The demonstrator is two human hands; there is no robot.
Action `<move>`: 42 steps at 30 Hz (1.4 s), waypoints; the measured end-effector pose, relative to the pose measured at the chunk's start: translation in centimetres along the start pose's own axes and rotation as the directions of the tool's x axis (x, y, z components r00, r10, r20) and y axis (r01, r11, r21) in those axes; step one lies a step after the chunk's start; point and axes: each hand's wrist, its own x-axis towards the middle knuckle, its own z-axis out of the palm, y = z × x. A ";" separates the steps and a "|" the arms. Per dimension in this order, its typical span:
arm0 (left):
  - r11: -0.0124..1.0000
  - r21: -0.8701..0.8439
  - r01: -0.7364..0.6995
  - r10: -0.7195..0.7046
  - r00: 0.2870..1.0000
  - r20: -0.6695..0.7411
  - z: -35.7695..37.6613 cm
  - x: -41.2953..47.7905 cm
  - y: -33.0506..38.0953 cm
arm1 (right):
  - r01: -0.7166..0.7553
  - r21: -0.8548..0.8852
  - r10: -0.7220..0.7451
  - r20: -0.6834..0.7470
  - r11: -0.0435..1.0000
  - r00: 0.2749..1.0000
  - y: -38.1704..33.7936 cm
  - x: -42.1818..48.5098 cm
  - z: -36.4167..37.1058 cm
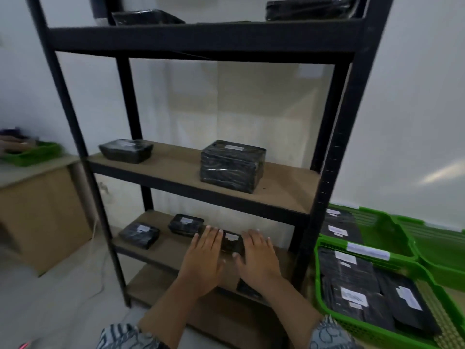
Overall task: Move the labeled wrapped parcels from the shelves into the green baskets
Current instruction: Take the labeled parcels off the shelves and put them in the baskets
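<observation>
left hand (204, 250) + right hand (256, 255) | flank parcel (232, 241) | low shelf (161, 248)

Bare board is lying open between the small tray parcel (125, 150) and the tall parcel (232, 165) on the middle shelf (284, 190); the right upright (334, 172) is blocking sideways passage toward the green baskets (327, 306).

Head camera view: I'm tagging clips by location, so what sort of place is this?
Probably a small stockroom or parcel-packing room: a black metal shelving rack holds black wrapped parcels with white labels, and green baskets beside it are already filled with more.
</observation>
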 end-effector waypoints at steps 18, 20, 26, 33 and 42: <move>0.989 0.102 0.103 -0.087 0.985 -0.151 -3.5 11.1 -20.2 | 0.218 0.051 -0.216 -0.045 0.975 0.975 -13.6 20.3 2.3; 0.992 0.081 0.102 -0.087 0.982 -0.165 -3.9 12.2 -21.9 | 0.214 0.049 -0.211 -0.058 0.976 0.976 -14.5 22.5 2.4; 0.993 0.021 0.119 -0.114 0.978 -0.173 -3.8 13.8 -27.7 | 0.180 0.006 -0.180 -0.040 0.984 0.983 -17.6 26.5 3.8; 0.998 -0.019 0.058 -0.060 0.972 -0.227 -3.9 16.0 -36.7 | 0.120 0.043 -0.118 -0.049 0.992 0.992 -22.6 31.1 5.3; 1.000 -0.031 -0.001 -0.007 0.963 -0.270 -5.7 18.7 -49.1 | -0.054 0.125 0.060 -0.045 0.991 0.997 -30.7 36.6 6.9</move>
